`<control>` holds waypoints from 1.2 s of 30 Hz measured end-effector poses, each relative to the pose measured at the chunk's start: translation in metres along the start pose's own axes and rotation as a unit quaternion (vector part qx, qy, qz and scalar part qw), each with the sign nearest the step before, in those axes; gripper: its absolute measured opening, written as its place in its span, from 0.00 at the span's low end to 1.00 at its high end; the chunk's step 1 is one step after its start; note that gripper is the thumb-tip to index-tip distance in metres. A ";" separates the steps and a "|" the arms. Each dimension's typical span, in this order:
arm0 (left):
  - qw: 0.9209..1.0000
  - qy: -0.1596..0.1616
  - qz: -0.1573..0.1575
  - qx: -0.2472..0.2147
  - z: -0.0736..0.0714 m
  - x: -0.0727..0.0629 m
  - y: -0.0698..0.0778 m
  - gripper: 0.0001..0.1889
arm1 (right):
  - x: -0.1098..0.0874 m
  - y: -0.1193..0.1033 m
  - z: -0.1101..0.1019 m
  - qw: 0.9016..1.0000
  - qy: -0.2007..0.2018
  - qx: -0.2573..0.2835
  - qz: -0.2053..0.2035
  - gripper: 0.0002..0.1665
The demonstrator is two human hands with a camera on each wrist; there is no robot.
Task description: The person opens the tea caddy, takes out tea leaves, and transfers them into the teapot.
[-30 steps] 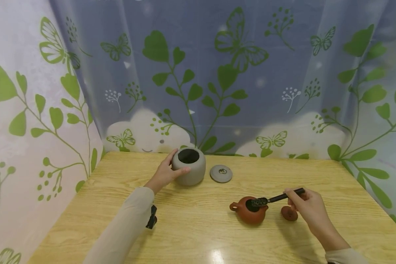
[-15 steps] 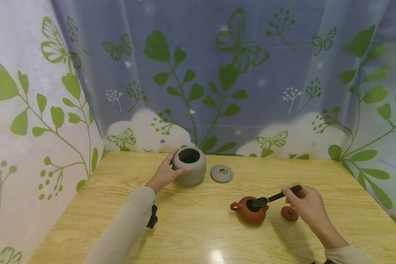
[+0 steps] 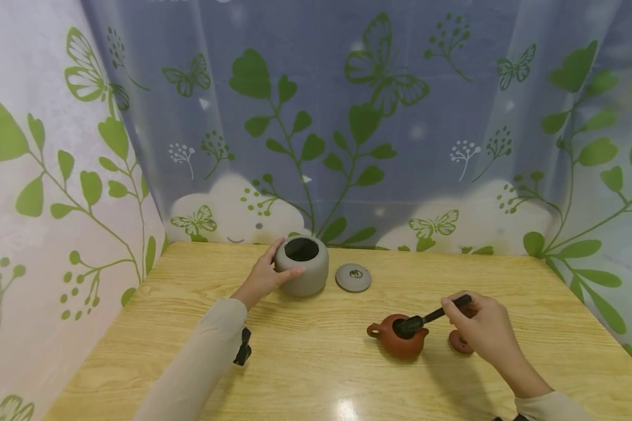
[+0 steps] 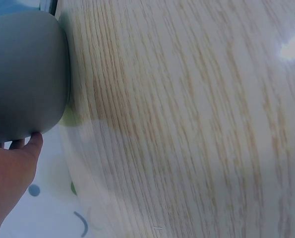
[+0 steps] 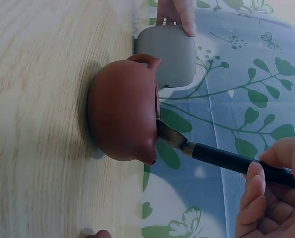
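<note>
My left hand grips the side of a grey round jar, thumb across its front and fingers behind; the jar stands uncovered with a dark inside. In my right hand is the black handle of a tea scoop, pinched between thumb and fingers. The scoop's metal blade slants down into the mouth of a reddish-brown clay teapot, its tip hidden inside in the right wrist view. Dark stuff fills the teapot's opening in the head view. The teapot sits upright, handle to the left, spout to the right.
A grey jar lid with a dark emblem lies right of the jar. The teapot's small lid rests on the wooden table, partly covered by my right hand. A patterned curtain hangs behind the table.
My right hand has moved slightly left and tipped the scoop more steeply, its blade going further into the teapot's mouth. The dark bits seen on the blade show less now. My left hand and the jar stay put.
</note>
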State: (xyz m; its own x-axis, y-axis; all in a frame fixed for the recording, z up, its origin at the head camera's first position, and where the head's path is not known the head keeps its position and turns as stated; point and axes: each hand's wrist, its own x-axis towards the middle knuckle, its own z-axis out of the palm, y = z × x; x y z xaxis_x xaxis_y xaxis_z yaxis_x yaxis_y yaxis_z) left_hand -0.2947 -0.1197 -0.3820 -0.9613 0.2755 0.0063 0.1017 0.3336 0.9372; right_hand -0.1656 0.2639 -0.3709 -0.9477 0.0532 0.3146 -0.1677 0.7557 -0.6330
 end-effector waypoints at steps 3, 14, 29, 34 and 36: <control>1.000 0.000 0.000 0.000 0.000 0.000 0.000 0.49 | 0.000 -0.002 0.000 1.000 -0.002 -0.011 -0.005 0.15; 1.000 -0.003 0.004 -0.009 -0.001 0.003 -0.004 0.50 | 0.000 0.001 0.000 1.000 -0.005 -0.002 0.001 0.17; 1.000 0.002 0.007 -0.003 0.000 0.001 -0.003 0.49 | 0.002 0.014 -0.002 0.988 -0.014 0.129 0.087 0.23; 1.000 0.001 0.007 -0.005 0.000 0.002 -0.003 0.49 | 0.007 0.020 -0.002 0.974 -0.010 0.186 0.128 0.24; 1.000 0.001 0.009 -0.006 0.000 0.002 -0.003 0.49 | 0.008 0.022 -0.002 0.971 -0.010 0.194 0.137 0.24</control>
State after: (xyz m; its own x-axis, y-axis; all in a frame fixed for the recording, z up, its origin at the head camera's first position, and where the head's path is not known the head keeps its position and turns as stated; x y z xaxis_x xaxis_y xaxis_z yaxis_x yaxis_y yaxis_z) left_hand -0.2969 -0.1204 -0.3848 -0.9598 0.2799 0.0235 0.1157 0.3179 0.9410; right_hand -0.1767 0.2820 -0.3810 -0.9757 0.2021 0.0851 0.0056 0.4110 -0.9116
